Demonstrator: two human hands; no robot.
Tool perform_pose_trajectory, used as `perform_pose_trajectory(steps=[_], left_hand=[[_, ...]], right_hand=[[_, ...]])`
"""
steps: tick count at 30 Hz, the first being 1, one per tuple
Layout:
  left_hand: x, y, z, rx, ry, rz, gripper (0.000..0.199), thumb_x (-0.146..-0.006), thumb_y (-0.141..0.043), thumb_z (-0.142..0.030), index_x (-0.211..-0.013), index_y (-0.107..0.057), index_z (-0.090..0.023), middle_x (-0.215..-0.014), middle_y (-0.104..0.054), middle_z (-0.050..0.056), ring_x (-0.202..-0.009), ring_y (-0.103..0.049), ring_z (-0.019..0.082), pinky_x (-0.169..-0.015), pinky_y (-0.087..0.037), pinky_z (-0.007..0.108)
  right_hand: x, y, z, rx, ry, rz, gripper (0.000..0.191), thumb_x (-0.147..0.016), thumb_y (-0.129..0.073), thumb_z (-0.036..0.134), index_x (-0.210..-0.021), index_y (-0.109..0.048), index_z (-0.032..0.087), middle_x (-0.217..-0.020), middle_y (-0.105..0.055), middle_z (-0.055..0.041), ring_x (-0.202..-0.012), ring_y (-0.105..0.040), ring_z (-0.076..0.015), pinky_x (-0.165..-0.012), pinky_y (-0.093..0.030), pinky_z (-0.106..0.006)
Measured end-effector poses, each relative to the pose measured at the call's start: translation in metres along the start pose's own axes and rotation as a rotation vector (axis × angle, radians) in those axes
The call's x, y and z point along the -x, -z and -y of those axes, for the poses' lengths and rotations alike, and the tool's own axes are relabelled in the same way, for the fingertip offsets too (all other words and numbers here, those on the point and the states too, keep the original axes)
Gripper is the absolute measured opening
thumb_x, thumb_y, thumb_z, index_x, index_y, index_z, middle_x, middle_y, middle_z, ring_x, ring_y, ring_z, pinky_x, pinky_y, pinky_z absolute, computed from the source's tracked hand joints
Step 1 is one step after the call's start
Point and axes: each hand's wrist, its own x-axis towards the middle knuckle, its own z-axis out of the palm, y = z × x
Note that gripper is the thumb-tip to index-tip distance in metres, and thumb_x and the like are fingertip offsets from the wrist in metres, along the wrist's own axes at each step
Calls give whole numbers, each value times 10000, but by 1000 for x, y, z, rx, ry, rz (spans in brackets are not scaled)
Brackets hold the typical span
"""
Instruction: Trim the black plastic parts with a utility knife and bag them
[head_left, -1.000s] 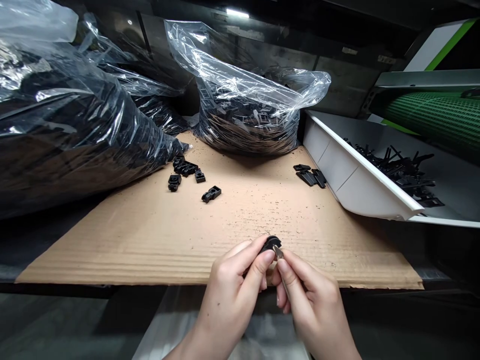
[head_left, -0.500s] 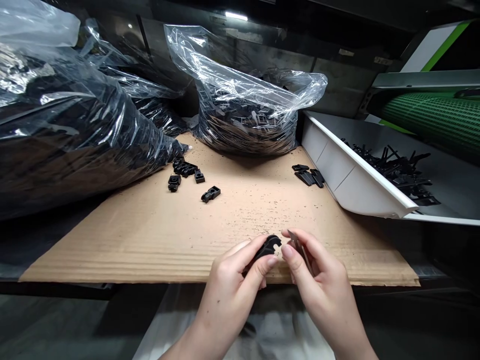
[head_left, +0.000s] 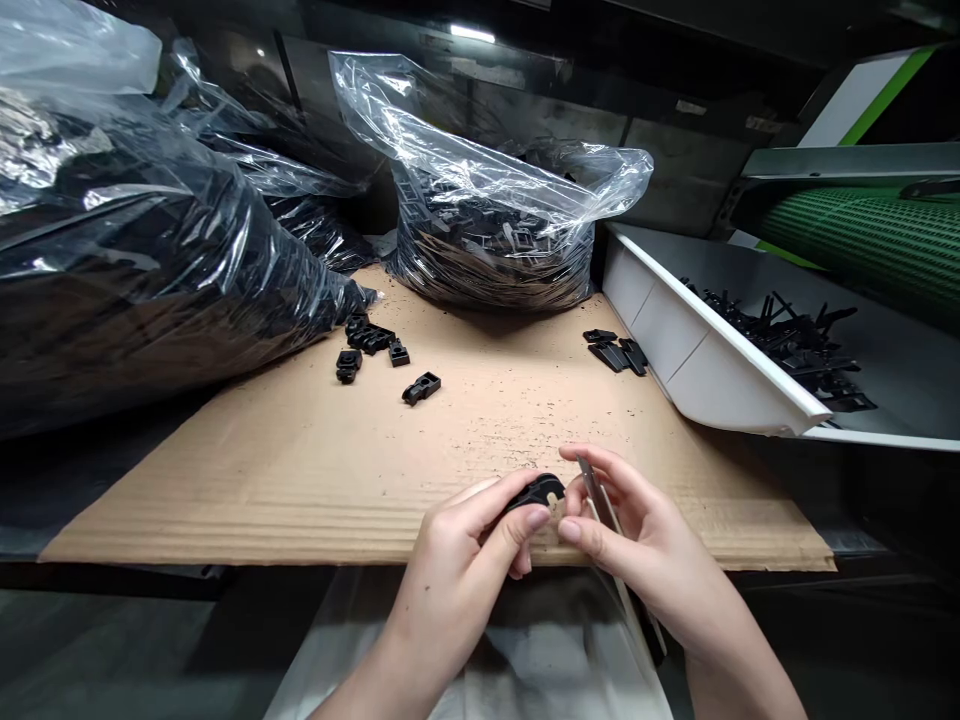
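Black part (head_left: 537, 491); tool (head_left: 598, 495); both in hands (head_left: 447, 556)

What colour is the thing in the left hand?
The small part is black, seen in the head view.

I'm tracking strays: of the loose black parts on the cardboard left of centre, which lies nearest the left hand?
The elongated black part, lying by itself in front of the cluster; it is closer to the left hand than the others.
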Motion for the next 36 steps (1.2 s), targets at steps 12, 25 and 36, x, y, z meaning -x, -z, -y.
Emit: perform_pose_trajectory(steps=[12, 25, 36], left_hand=[[-3, 20, 5, 395, 65, 190, 128, -783, -600, -231, -862, -696, -262, -888, -564, -19, -700, -473, 88, -628, -400, 162], [-2, 20, 8, 439, 50, 188, 136, -799, -588, -221, -882, -693, -247, -829, -555, -14, -654, -471, 81, -609, -404, 171], [-1, 24, 5, 386, 7, 264, 125, -806, -565, -224, -855, -680, -220, -846, -550, 7, -702, -495, 120, -631, -416, 202]], right_hand=[[22, -21, -13, 705, 903, -449, 279, -760, -537, -21, -983, -582, 140, -831, -633, -75, -748, -601, -164, -657, -493, -265], [15, -27, -11, 591, 722, -336, 170, -804, -498, 31, -888, -593, 143, -717, -601, -43, -611, -555, -115, -564, -466, -218], [8, -14, 1, -71, 1, 254, 258, -844, -486, 312, -697, -593, 129, -526, -465, 34, -396, -312, -24, -365, -235, -165]])
